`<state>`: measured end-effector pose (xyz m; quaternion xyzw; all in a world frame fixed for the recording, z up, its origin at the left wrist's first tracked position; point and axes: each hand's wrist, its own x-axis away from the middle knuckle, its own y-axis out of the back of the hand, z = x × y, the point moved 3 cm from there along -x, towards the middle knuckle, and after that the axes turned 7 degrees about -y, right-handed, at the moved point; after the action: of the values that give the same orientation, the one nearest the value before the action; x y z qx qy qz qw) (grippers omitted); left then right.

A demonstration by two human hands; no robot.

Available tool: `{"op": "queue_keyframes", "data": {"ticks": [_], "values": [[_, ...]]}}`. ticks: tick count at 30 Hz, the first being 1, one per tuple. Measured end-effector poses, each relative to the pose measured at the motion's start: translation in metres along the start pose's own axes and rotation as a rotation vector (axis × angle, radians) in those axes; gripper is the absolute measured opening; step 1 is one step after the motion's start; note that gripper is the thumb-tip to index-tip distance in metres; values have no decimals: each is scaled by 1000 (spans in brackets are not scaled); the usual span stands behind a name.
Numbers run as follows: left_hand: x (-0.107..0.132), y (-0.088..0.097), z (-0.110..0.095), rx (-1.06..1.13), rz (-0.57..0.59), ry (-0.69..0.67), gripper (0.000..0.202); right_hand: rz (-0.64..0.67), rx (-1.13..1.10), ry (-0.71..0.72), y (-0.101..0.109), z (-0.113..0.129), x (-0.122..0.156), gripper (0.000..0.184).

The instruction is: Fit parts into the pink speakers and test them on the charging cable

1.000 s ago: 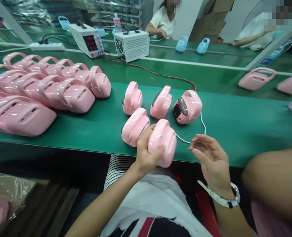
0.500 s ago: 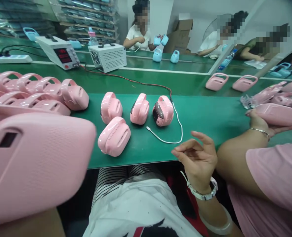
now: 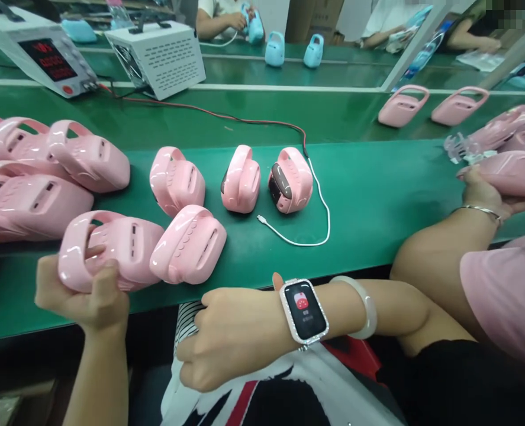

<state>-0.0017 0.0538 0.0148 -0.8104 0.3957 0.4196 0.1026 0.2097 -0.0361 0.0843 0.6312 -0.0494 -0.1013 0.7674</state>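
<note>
My left hand (image 3: 87, 290) is closed on the looped handle of a glossy pink plastic device (image 3: 133, 242) with a slotted port panel, at the bench's front left. This device meets or overlaps a similar pink device (image 3: 189, 245) on its right. Over my lap, my right hand (image 3: 235, 334) is curled, back of the hand up; its fingertips and anything in them are hidden. Behind stand another pink device (image 3: 177, 180), one seen edge-on (image 3: 241, 180), and one with a dark front panel (image 3: 291, 180). A white cable (image 3: 309, 244) curves beside that last one, its plug free on the bench.
Pink devices stand in rows (image 3: 35, 195) at the left. Two grey-white power units (image 3: 168, 62) sit at the back, a red-black lead running to the white cable. At the right, a co-worker's hand (image 3: 484, 192) holds a pink device (image 3: 517, 171). Blue devices (image 3: 274, 50) stand beyond.
The pink device in my left hand has gone from close before the camera down to the bench. My right hand has swung left over my lap and turned back upward. The view has dipped.
</note>
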Motion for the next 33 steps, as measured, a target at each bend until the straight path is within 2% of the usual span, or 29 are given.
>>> {"op": "queue_keyframes", "data": {"ticks": [3, 6, 12, 16, 18, 20, 22, 25, 27, 29, 33], "values": [[10, 4, -1, -17, -27, -165, 39, 32, -28, 1, 0, -4, -3, 34], [10, 4, -9, -8, 10, -228, 43, 91, -61, -13, -2, -6, -6, 32], [3, 7, -12, 41, 73, -222, 46, 119, -81, -7, -5, -7, -13, 28], [-1, 11, -9, 76, 127, -251, 39, 151, -83, -2, -9, -11, -15, 25], [-1, 13, -6, 81, 149, -221, 36, 103, -103, 12, -9, -15, -12, 22], [2, 16, -6, 91, 177, -181, 35, -101, -159, 23, -2, -23, -3, 20], [4, 18, -7, 118, 215, -158, 32, -426, -275, -33, 8, -39, 10, 22], [4, 19, -9, 167, 270, -140, 27, -985, -466, -350, 13, -76, 36, 21], [2, 20, -9, 176, 303, -126, 27, -1264, -613, -579, 5, -99, 49, 20], [0, 22, -9, 178, 340, -116, 30, -1386, -785, -692, -6, -113, 56, 15], [-1, 25, -10, 213, 387, -100, 36, -1365, -937, -651, -16, -118, 56, 12]]}}
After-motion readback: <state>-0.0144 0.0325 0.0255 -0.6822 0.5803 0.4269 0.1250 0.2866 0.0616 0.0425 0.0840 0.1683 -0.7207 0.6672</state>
